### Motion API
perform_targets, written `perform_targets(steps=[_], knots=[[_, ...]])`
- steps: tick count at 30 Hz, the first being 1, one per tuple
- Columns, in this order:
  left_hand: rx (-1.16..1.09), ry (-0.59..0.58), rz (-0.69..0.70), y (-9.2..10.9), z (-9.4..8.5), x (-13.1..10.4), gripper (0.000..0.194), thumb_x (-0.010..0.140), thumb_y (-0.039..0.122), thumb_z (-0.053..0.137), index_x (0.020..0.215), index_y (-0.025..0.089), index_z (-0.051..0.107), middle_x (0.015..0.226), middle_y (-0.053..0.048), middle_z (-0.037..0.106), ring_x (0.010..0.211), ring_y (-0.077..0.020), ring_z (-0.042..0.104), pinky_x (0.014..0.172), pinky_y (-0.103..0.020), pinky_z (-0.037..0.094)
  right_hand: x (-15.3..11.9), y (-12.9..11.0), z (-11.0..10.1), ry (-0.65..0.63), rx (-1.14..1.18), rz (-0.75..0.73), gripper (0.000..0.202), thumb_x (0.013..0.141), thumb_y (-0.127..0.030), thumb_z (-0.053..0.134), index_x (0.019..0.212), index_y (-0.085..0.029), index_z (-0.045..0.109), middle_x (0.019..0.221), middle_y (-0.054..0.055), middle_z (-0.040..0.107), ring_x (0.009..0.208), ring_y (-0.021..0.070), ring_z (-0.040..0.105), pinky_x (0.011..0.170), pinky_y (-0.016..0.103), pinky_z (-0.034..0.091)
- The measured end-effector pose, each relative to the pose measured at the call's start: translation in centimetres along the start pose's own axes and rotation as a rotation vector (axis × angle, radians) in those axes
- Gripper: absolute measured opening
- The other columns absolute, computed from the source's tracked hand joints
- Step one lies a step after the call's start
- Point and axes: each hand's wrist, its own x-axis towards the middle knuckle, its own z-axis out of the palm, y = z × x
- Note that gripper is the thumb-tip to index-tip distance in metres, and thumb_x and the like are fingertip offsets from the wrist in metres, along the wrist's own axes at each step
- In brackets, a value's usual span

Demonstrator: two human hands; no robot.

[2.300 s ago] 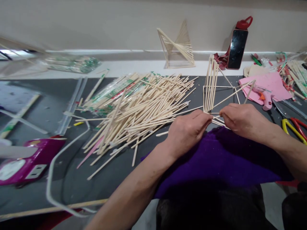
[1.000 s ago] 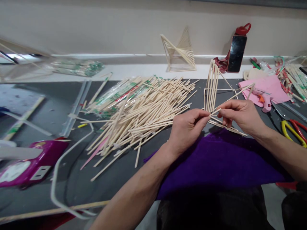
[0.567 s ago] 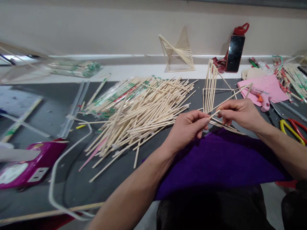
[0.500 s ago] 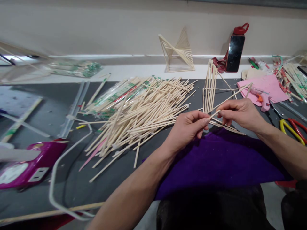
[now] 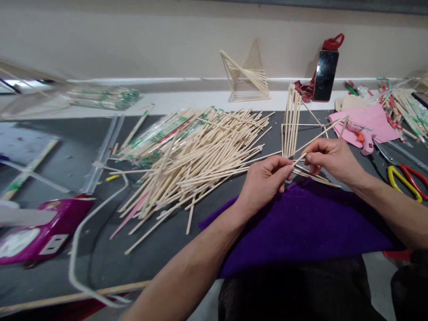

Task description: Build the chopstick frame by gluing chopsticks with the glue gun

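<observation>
Between my hands runs a thin wooden stick (image 5: 299, 159). The fingertips of my left hand (image 5: 265, 178) pinch one end, and my right hand (image 5: 331, 159) pinches the other, so both are closed. Just behind them stands a frame of wooden sticks (image 5: 291, 122), with a row of upright slats and slanting side pieces; its lower part is partly hidden by my fingers. Below my hands a purple cloth (image 5: 301, 232) lies over the table edge. To the left is a large loose pile of wooden sticks (image 5: 214, 156).
A second stick model (image 5: 249, 73) and a phone (image 5: 326, 76) propped against a red-capped bottle stand by the wall. On the right lie pink sheets (image 5: 379, 118), a glue gun (image 5: 367, 141) and scissors (image 5: 404, 178). A magenta power strip (image 5: 55, 227) with a white cable (image 5: 75, 254) sits left.
The view has shifted very slightly. Both hands keep their pinch on the stick, nearly in the same place by the frame.
</observation>
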Motion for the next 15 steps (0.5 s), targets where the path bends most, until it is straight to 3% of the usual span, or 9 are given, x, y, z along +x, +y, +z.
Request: perform_targets(steps=[5, 11, 15], knots=[[-0.197, -0.06, -0.127, 0.14, -0.1, 0.17, 0.021, 0.075, 0.033, 0.072, 0.079, 0.015, 0.064, 0.059, 0.002, 0.061, 0.037, -0.0033, 0.044, 0.033, -0.015, 0.026, 0.06, 0.13, -0.05, 0.01, 0.019, -0.027, 0.005, 0.067, -0.02, 0.064, 0.065, -0.016, 0.065, 0.055, -0.002, 0.06, 0.045, 0.0069, 0.054, 0.045, 0.02, 0.046], [-0.475, -0.233, -0.27, 0.35, -0.53, 0.52, 0.02, 0.077, 0.033, 0.07, 0.078, 0.013, 0.068, 0.052, 0.004, 0.059, 0.029, -0.0005, 0.032, 0.029, -0.015, 0.017, 0.07, 0.22, -0.03, -0.005, 0.081, -0.026, 0.004, 0.066, -0.019, 0.067, 0.066, -0.015, 0.067, 0.057, -0.002, 0.062, 0.044, 0.0069, 0.055, 0.044, 0.02, 0.046], [-0.536, -0.195, -0.258, 0.28, -0.59, 0.77, 0.017, 0.078, 0.03, 0.07, 0.078, 0.013, 0.068, 0.053, 0.004, 0.058, 0.029, -0.0005, 0.033, 0.029, -0.014, 0.019, 0.2, 0.36, 0.02, -0.05, 0.188, 0.07, 0.008, 0.069, -0.022, 0.069, 0.07, -0.014, 0.068, 0.06, 0.0, 0.065, 0.044, 0.0076, 0.057, 0.041, 0.019, 0.047]])
